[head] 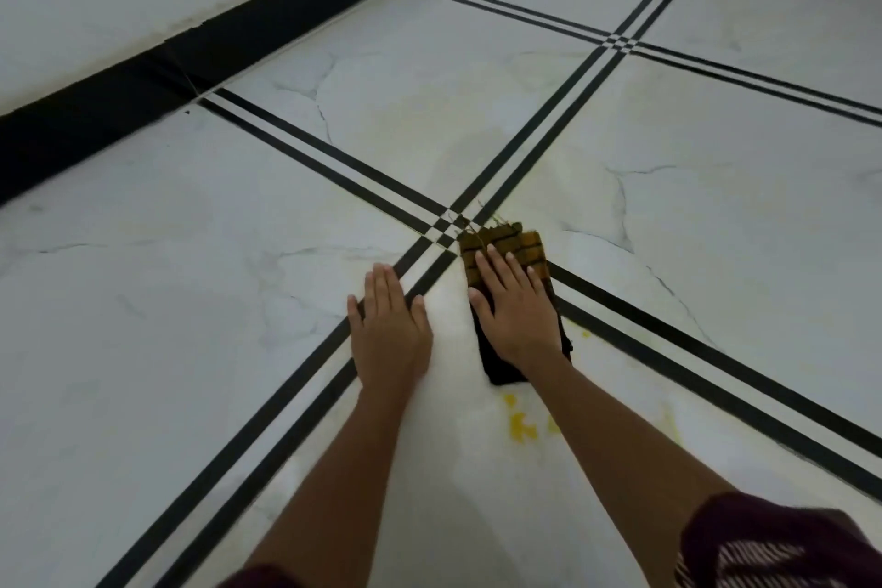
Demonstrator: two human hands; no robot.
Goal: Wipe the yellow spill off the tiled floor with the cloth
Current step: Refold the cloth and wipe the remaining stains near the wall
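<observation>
My right hand [518, 308] lies flat, fingers together, pressing a dark cloth [522, 248] with a mustard checked end onto the white tiled floor [716, 229], just right of a crossing of black double lines. Bright yellow spill blobs [520, 427] sit on the tile behind the cloth, beside my right forearm, and a small spot [584, 334] lies to the cloth's right. Faint yellowish smears [429, 129] spread over the tiles ahead. My left hand [389, 327] rests palm down on the bare floor over a black line, holding nothing.
A black skirting board [191, 57] under a white wall runs along the left and far side. Black double grout lines [563, 119] divide the large marble-look tiles. My dark patterned sleeve [773, 544] shows at the bottom right.
</observation>
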